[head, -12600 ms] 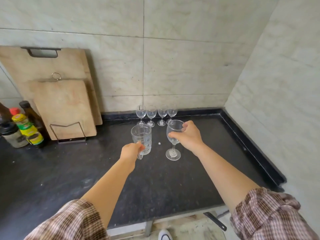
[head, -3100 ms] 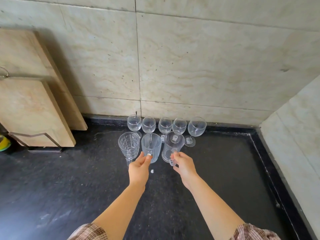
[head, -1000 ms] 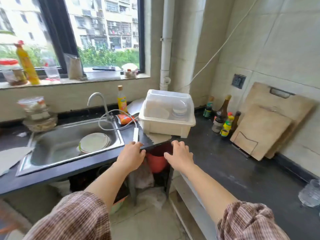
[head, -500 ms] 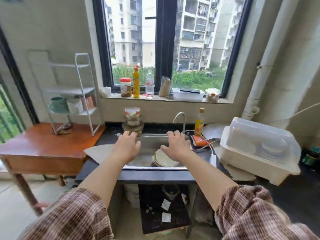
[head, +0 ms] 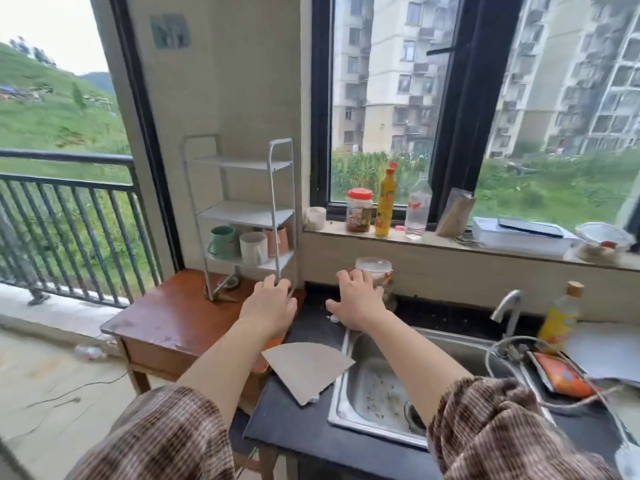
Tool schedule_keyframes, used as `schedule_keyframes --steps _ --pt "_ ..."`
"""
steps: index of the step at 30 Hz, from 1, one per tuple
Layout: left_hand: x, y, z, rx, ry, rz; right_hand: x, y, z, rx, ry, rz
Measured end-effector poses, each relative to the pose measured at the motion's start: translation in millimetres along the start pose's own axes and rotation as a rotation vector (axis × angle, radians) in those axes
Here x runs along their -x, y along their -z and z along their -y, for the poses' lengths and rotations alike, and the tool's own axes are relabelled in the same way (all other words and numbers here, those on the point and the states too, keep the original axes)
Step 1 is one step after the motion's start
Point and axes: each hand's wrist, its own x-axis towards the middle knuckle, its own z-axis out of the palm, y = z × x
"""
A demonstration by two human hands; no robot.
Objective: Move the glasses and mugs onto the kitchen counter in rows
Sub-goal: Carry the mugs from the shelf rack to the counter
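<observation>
Three mugs stand on the lowest shelf of a white metal rack (head: pixel 273 188): a green mug (head: pixel 223 242), a white mug (head: pixel 254 248) and a pink mug (head: pixel 277 240). The rack stands on a brown wooden table (head: pixel 166 320). My left hand (head: pixel 268 308) is stretched out in front of the rack's right post, fingers apart, holding nothing. My right hand (head: pixel 356 301) hovers over the dark counter's far left corner, also empty with fingers spread. The glasses set down earlier are out of view.
A steel sink (head: pixel 384 393) with a tap (head: pixel 507 306) lies to the right. A grey paper sheet (head: pixel 306 365) lies on the dark counter (head: pixel 294 420). A lidded plastic tub (head: pixel 375 271) stands behind my right hand. Jars and bottles line the windowsill (head: pixel 450 242).
The view has swung left from the glass rows in the corner, past the sink, to the rack with mugs. Both hands let go of the glasses and now reach forward empty.
</observation>
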Motion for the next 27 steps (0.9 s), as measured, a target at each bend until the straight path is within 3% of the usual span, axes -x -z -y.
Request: schedule_keyframes --steps 5,12,20,27 --pt "-55 9 67 0.044 0.104 -0.057 -64 -26 54 0.023 0.087 0.007" --pt "-139 2 161 0.095 0.095 -0.062 -160 -80 126 0.006 0.103 0.011" --pt "-235 -16 257 0.225 0.101 0.026 -251 -132 188 -0.053 -0.032 0.045" --pt "-290 -36 305 0.436 0.149 -0.073 -297 -170 203 -0.14 -0.139 0.034"
